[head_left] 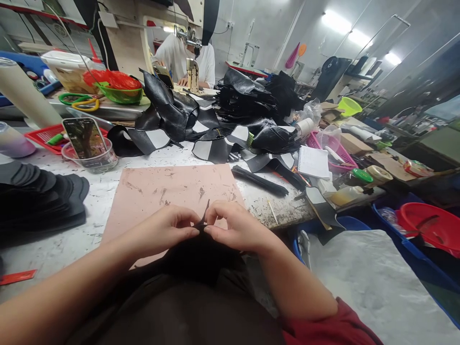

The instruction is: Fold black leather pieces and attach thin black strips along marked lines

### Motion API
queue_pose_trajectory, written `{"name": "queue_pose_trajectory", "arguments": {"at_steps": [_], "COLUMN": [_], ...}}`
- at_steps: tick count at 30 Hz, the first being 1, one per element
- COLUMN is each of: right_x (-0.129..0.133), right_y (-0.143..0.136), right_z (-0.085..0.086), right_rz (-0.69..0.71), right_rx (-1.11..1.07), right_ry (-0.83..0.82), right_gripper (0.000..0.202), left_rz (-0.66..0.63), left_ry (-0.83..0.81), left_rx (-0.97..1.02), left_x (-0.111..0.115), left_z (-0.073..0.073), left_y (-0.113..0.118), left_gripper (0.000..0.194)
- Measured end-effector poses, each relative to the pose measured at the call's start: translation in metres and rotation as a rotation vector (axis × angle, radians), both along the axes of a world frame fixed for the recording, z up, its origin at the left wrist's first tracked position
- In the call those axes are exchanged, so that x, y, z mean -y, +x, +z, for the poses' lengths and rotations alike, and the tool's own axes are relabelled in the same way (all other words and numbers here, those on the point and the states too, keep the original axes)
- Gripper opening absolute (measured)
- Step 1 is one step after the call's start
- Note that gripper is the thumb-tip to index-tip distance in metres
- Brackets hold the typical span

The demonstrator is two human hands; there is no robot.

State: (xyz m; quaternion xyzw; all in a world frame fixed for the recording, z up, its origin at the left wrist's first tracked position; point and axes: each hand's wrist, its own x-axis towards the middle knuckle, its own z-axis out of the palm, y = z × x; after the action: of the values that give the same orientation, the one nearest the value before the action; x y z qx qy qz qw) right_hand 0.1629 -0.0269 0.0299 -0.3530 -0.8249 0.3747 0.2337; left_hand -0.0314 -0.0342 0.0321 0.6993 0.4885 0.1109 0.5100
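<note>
My left hand (pixel 174 223) and my right hand (pixel 232 223) meet low in the middle of the view, thumbs and fingertips pinched together. Between them is a thin black strip (pixel 206 211), its pointed end sticking up above the fingers. Its lower part blends into dark cloth at my lap, so its full shape cannot be made out. Both hands are over the near edge of a pinkish board (pixel 154 191) marked with dark smears. The board lies on a white, stained worktable (pixel 97 191).
Black leather pieces with white patches (pixel 212 149) are heaped behind the board. Cut black pieces (pixel 39 196) are stacked at left, near a phone (pixel 84 138) in a clear tub (pixel 104 160). A notebook (pixel 312 162) lies right. A co-worker (pixel 204 60) sits behind a sewing machine (pixel 193 74).
</note>
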Motion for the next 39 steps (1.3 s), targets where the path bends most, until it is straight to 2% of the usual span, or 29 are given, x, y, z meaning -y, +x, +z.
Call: {"name": "queue_pose_trajectory", "arguments": {"at_steps": [5,10,14,18,25,28,33,38,39], "right_x": [0.002,0.006,0.006,0.008,0.013,0.013,0.013,0.019,0.02], "right_y": [-0.005,-0.007,-0.007,-0.007,-0.013,-0.015,-0.015,-0.02,-0.021], "right_z": [-0.002,0.001,-0.001,-0.009,-0.019,-0.018,-0.02,-0.027,-0.028], "right_rz": [-0.109,-0.139,-0.106,-0.138,-0.248,-0.258,-0.302,-0.249,-0.22], "right_rx": [0.022,0.113,0.097,-0.023,-0.061,-0.043,0.028,0.036,0.035], "right_ry": [-0.092,-0.078,-0.068,-0.088,0.09,0.165,0.127,0.521,0.558], "right_gripper": [0.009,0.008,0.004,0.016,0.016,0.009,0.008,0.013,0.015], "left_rz": [-0.065,-0.133,-0.076,-0.049,-0.062,0.011,0.136,0.148,0.145], "left_ry": [0.049,0.097,0.083,0.079,0.072,0.042,0.023,0.047,0.064], "left_rx": [-0.027,-0.097,-0.107,-0.103,-0.097,-0.047,0.023,0.008,-0.004], "left_x": [-0.004,-0.008,-0.008,-0.007,-0.009,-0.009,-0.005,-0.005,-0.005], "left_z": [0.0,-0.003,-0.007,-0.007,-0.005,-0.007,-0.012,-0.019,-0.02], "left_y": [-0.001,-0.002,0.0,0.004,0.003,0.003,0.003,0.003,0.002], "left_gripper": [0.024,0.022,0.021,0.018,0.017,0.017,0.02,0.02,0.02]}}
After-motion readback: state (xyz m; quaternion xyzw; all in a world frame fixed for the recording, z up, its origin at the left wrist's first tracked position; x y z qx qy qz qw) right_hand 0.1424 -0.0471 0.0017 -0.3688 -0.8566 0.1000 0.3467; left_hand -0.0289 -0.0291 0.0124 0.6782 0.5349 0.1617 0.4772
